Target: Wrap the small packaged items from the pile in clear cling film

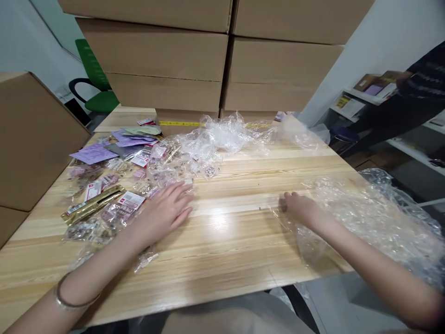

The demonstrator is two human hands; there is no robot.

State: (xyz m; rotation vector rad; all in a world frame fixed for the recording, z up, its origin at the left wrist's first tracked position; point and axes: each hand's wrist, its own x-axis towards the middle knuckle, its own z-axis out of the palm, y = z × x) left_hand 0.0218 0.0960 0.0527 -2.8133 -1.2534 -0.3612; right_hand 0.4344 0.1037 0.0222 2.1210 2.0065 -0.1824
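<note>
My left hand (166, 209) lies with its fingers stretched out at the right edge of a pile of small clear packets (120, 213). Small pinkish and brownish pieces show inside the packets, and some carry white and red labels. Over on the right, my right hand (295, 206) is closed on thin clear plastic film (365, 222), which spreads from the fingers across the table's right side. A long gold pouch (93, 203) lies in the pile. Behind it are flat purple packets (93, 153).
Crumpled clear plastic (225, 134) lies along the back of the wooden table (229, 260), near a yellow measuring tape (181, 124). Cardboard boxes (167, 55) are stacked behind it, and a large box (38, 153) stands left. A person (410, 102) stands by shelves at right.
</note>
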